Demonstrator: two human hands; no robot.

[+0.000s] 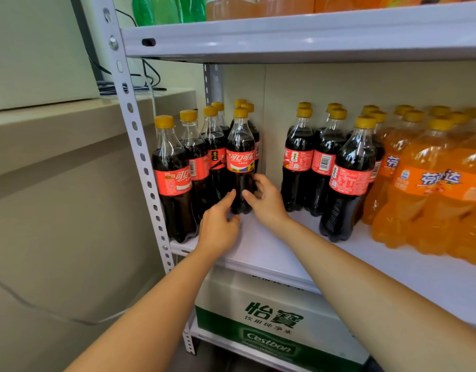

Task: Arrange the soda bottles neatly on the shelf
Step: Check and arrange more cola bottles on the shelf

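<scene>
Two bare forearms reaching in from the bottom edge towards a white metal shelf stocked with drinks. Below that shelf, between the arms, a white and green cardboard carton printed with Chinese characters and the word Cestbon.

Left hand low at the front of the shelf, thumb pressed against the lower left side of a clear plastic cola bottle with dark drink, a red label and a yellow cap, fingers curled in beside its base. Right hand on the opposite side of the same bottle, thumb on its front, fingers wrapped round its right side. Both hands gripping the cola bottle, upright on the shelf with its red label facing forward.

Just to its left and behind, a left cluster of matching cola bottles, close to a perforated grey metal post. To the right, across a bare gap of shelf, a right cluster of cola bottles, labels turned various ways. Packed against them further right, orange soda bottles with orange labels and yellow caps.

Overhead, an upper white shelf carrying green plastic bottles and pale orange drinks, only their lower parts in view. At far left, a beige ledge with black cables lying on it.
</scene>
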